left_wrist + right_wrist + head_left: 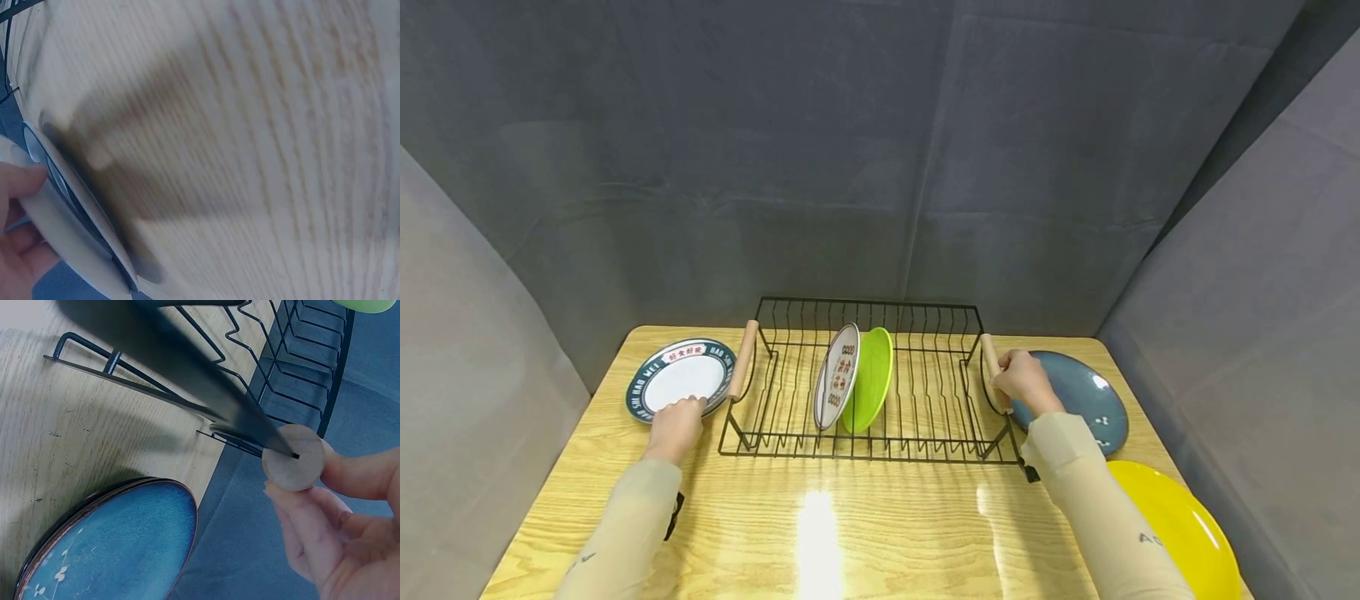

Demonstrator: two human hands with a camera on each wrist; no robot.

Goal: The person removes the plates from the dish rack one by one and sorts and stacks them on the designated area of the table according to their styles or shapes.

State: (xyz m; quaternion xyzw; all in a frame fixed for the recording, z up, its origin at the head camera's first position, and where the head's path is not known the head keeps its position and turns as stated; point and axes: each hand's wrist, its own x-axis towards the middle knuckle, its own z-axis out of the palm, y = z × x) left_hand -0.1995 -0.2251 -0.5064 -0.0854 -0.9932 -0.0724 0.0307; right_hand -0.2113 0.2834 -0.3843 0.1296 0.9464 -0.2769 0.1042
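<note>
At the left, my left hand (675, 427) pinches the front rim of a white plate (683, 381) with a dark lettered border. The left wrist view shows the thumb over that plate's rim (62, 231) and the fingers beneath; a second rim lies close below it. My right hand (1028, 381) holds the right wooden handle (992, 367) of a black wire dish rack (925, 383), fingers around it in the right wrist view. Inside the rack, a white plate with red print (838, 379) leans beside a green plate (872, 379), both on edge.
A blue plate (1075, 392) with small white flowers lies just right of the rack, and a yellow plate (1180, 525) sits nearer at the right edge. The rack's left wooden handle (743, 358) stands near the left plate. Grey cloth (850, 150) encloses the wooden table (760, 533).
</note>
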